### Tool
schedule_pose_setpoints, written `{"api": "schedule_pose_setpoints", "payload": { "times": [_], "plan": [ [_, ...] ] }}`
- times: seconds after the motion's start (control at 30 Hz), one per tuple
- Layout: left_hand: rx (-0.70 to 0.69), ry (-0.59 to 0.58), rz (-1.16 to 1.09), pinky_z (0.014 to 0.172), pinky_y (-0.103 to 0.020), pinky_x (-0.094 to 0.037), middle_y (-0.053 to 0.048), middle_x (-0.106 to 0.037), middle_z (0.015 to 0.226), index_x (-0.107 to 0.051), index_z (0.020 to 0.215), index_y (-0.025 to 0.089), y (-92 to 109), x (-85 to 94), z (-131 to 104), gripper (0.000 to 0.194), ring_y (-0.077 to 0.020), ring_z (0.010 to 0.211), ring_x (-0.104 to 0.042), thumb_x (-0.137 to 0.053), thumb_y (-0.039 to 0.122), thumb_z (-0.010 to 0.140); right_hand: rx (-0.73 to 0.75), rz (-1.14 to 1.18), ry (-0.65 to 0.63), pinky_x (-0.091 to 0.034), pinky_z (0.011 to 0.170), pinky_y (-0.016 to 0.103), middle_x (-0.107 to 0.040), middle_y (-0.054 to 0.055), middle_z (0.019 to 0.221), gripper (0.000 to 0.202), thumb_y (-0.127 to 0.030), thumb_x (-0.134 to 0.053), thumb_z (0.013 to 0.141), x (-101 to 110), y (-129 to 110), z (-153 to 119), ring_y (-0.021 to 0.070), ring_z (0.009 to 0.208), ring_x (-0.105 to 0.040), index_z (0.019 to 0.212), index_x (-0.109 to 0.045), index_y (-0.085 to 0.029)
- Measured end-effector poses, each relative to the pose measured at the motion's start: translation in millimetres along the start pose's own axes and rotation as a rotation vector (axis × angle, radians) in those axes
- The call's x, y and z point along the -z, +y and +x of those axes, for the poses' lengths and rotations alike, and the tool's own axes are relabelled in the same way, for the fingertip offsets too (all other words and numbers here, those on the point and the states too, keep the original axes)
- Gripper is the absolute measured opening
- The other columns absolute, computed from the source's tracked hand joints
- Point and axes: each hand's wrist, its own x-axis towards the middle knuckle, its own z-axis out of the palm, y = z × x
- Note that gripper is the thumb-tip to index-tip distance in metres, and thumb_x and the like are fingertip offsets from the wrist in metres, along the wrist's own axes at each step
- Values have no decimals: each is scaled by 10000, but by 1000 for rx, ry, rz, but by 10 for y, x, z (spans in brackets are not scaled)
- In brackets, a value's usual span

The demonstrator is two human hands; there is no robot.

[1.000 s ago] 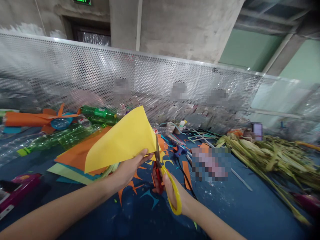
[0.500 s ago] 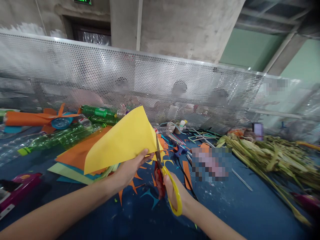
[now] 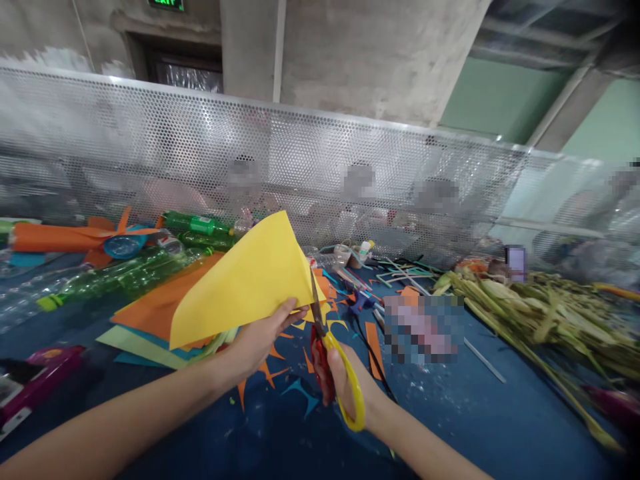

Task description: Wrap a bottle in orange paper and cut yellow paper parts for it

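Note:
A curved sheet of yellow paper (image 3: 240,280) is pinched at its lower right edge by my left hand (image 3: 265,333), thumb on top. My right hand (image 3: 353,377) grips a pair of scissors (image 3: 356,400) with yellow handles. Their blades point up and away, at the right edge of the yellow sheet. Below the blades, a dark red object (image 3: 321,363) is partly covered by my right hand; I cannot make out what it is. Orange and blue paper scraps (image 3: 301,395) lie on the blue table (image 3: 260,447) under both hands.
Left are green plastic bottles (image 3: 165,270), stacked orange paper (image 3: 150,293), an orange paper tube (image 3: 55,238) and a magenta object (image 3: 47,380). Dried husks (image 3: 540,320) lie right. A blue glue gun (image 3: 357,301) sits mid-table. Behind stands a perforated metal screen (image 3: 310,147).
The scissor handles have spread slightly, with more of the red object showing between them. The yellow sheet and my left hand have barely moved.

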Motion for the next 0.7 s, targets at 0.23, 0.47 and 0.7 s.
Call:
{"api": "schedule_pose_setpoints", "payload": {
  "times": [0.23,0.47,0.7],
  "plan": [
    [-9,-18,-13,961,-360,-428,-56,-566,1233,-610,1061,197,2,14,0,319,-229,1060,-579,-642,273,753,-68,7,-14,-313,339,209,-401,-61,460,577,-745,-211,762,6,3,-1,80,328,-374,737,-417,-206],
    [6,-7,-8,950,-338,-443,-28,-578,1219,-618,1066,240,5,3,-4,312,-217,1043,-590,-642,268,757,-94,-21,2,-314,340,205,-393,-63,467,561,-734,-205,772,4,21,-4,79,334,-382,739,-406,-211],
    [13,15,-13,952,-345,-446,-35,-595,1195,-624,1062,233,10,-2,-3,318,-215,986,-620,-652,256,746,-73,-9,5,-312,304,201,-349,-75,456,517,-709,-244,788,1,-40,-3,79,309,-373,713,-388,-218]
  ]
}}
